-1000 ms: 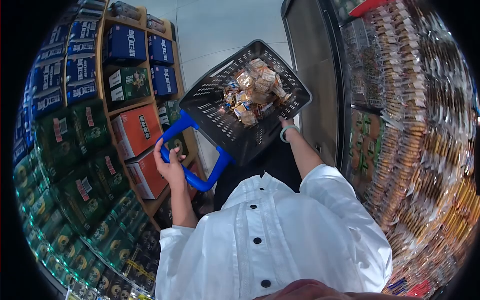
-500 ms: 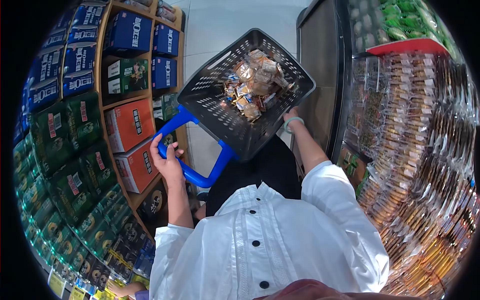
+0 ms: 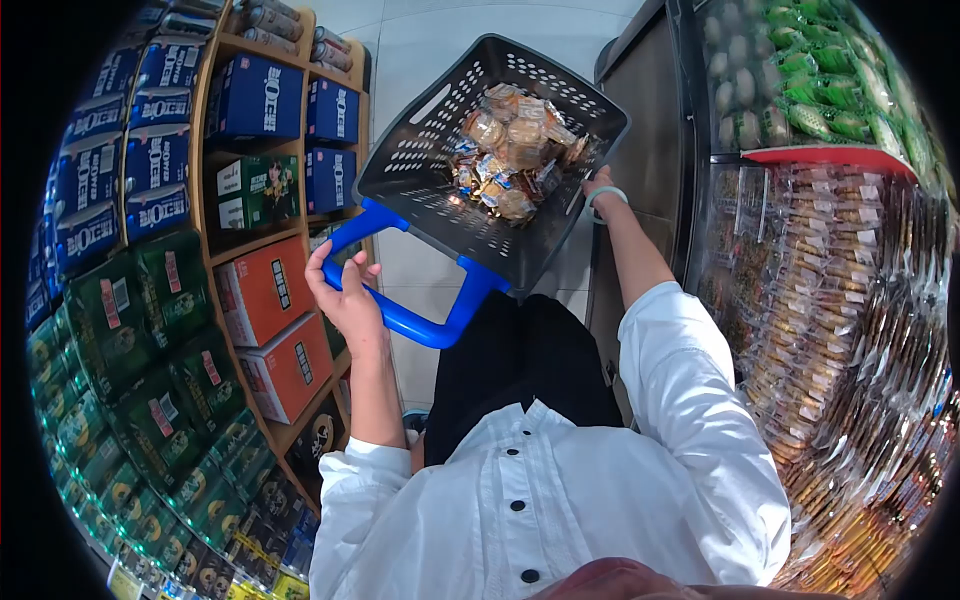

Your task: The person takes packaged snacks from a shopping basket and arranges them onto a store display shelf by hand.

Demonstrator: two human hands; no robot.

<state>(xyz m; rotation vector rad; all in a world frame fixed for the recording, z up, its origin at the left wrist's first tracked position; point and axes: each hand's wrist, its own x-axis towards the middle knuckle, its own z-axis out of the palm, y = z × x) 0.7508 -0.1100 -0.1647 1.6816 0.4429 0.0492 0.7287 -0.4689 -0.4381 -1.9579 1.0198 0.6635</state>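
Note:
A dark grey shopping basket (image 3: 400,160) with perforated walls hangs tilted in front of my body. Small wrapped snacks (image 3: 515,150) lie heaped inside it, toward its right side. Its blue handle (image 3: 400,318) points down and left, toward me. My left hand (image 3: 350,295) is curled around the handle's left corner, thumb and fingers partly spread. At the basket's right side my right hand (image 3: 603,190) grips the rim, and some of its fingers are hidden behind the wall. A pale green bangle (image 3: 603,200) circles the right wrist.
Wooden shelving (image 3: 262,225) with blue, orange and green drink boxes stands close on the left, beside stacked green cases (image 3: 140,370). Along the right runs a dark-sided display (image 3: 645,130) with packaged goods (image 3: 815,290) and bagged green vegetables (image 3: 815,85). Light tiled floor (image 3: 430,20) stretches ahead.
The basket has shifted slightly up and right, with both hands still on it. My right arm reaches farther forward. A person's hand at the lower left is out of view now.

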